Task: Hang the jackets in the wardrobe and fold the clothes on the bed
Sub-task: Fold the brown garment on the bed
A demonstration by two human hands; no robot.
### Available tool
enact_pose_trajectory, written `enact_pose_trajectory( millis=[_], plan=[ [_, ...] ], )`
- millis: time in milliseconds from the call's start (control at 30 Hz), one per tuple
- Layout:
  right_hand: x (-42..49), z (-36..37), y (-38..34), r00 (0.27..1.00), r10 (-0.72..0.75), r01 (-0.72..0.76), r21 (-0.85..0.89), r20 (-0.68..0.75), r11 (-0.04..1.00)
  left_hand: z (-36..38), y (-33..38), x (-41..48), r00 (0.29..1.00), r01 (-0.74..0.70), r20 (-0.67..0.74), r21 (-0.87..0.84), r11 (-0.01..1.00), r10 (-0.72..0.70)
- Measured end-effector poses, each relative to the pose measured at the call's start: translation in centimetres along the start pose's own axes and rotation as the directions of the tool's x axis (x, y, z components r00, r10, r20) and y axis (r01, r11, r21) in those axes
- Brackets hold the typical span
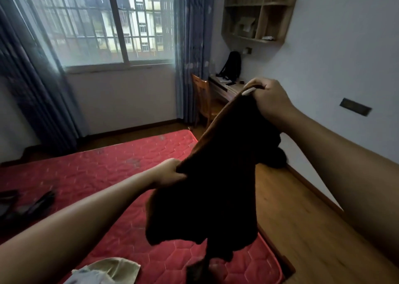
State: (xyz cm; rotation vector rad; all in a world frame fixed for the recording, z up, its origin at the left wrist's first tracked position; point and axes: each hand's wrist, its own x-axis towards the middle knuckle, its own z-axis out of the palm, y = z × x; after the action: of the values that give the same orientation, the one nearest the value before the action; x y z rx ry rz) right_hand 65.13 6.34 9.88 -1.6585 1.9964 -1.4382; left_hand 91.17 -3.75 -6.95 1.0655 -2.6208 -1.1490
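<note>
Right now I have a dark brown soft garment (216, 186) held up in the air between both hands. My right hand (269, 99) is the higher one, at about one o'clock from the middle of the view. Its fingers are curled tight over one corner of the cloth, where a small white tab (247, 92) pokes out beside the thumb. My left hand (170, 173) sits lower, at about eight o'clock from the right one, with its fingers bunched round the other end of the same edge.

That taut edge is the garment's long axis: it slants from one o'clock down to eight o'clock, and the rest of the cloth hangs slack beneath it towards six. The loose lower end dangles over the near right corner of the red quilted mattress (97, 169), close to where it meets the wooden floor (302, 219). I cannot tell whether the end touches the bed.

I judge the coming move turns on this slant. The mattress lies at nine o'clock from the cloth, on my left hand's side, so laying it flat means swinging the high right corner down and across to the left. I cannot say whether this piece is a jacket or something to fold, and no wardrobe is in view.

A pale cream crumpled cloth (116, 268) lies on the mattress at seven o'clock. Some dark, blurred items (28, 204) lie well apart from it at nine.
</note>
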Motion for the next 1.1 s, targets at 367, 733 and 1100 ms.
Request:
enact_pose_trajectory(
  millis=[367, 733, 1100],
  plan=[
    [-1.2, 8.9, 10.2, 0.966, 0.077, 0.058, -0.502, 0.245, 0.863, -3.7, 9.7, 4.2, 0.924, -0.02, -0.266, -0.75, 0.661, -0.274],
    [-6.8, 14.7, 11.5, 0.956, -0.064, -0.043, 0.35, 0.287, 0.936, -8.3, 15.6, 7.1, 0.821, -0.279, -0.486, -0.8, 0.532, -0.299],
    [5.0, 12.1, 7.6, 0.938, -0.135, -0.078, 0.574, 0.319, 0.815, -8.3, 12.6, 4.4, 0.677, 0.057, -0.548, -0.626, 0.778, -0.491]
  ],
)
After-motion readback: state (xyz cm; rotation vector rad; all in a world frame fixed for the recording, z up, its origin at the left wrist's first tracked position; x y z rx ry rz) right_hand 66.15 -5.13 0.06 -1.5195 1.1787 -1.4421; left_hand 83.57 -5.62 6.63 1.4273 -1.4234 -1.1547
